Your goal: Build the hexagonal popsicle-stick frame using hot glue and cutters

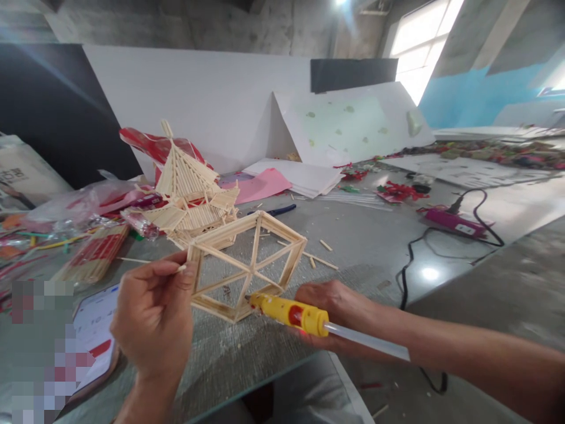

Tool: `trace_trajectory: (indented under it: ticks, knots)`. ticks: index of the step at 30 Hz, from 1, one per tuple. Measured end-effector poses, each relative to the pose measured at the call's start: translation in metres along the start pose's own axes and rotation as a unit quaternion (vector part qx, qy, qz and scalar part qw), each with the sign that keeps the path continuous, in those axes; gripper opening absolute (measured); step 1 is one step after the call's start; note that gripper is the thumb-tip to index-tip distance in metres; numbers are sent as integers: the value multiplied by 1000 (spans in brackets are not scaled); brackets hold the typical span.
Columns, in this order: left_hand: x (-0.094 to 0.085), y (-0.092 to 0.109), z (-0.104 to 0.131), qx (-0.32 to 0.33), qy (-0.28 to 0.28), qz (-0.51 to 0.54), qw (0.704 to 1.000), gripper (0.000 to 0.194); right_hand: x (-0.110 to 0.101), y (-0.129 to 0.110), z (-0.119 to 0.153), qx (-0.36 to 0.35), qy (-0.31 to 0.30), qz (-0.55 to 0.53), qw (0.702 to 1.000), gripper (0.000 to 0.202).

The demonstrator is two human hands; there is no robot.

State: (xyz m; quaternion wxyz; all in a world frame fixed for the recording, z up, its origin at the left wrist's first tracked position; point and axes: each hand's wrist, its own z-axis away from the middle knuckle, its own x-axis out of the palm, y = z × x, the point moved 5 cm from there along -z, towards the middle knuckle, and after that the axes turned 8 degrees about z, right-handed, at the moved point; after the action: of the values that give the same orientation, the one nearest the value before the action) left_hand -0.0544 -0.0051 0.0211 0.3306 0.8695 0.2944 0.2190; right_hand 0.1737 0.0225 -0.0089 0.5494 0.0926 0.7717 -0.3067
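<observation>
My left hand (159,318) pinches the left side of a hexagonal wooden stick frame (252,268), whose spokes cross at the middle. A small pale stick end shows between thumb and forefinger. My right hand (324,303) is closed around a yellow hot glue gun (289,312); its handle is mostly hidden. A clear glue stick (368,340) juts from the back of the gun. The gun's nozzle is at the frame's lower edge, near a spoke end; whether it touches, I cannot tell. Behind the frame stands a pagoda-like stick model (188,188) with a pointed roof.
A phone (95,330) lies at the left beside a bundle of wooden sticks (95,253). Loose stick pieces (320,259) and a dark blue pen (282,209) lie behind the frame. A purple power strip (459,222) with a black cord is at the right. White boards lean behind.
</observation>
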Motion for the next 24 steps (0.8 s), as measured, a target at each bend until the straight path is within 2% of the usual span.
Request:
trace_trajectory:
  ticks: [5, 15, 24]
  knots:
    - [-1, -1, 0, -14, -1, -8, 1000, 22, 2, 1, 1, 0, 4, 8, 1000, 17]
    - [1, 3, 0, 16, -6, 3, 1000, 19, -2, 12, 15, 48, 31, 40, 998, 16]
    - [0, 4, 2, 20, 1, -8, 1000, 19, 2, 17, 18, 35, 52, 49, 997, 17]
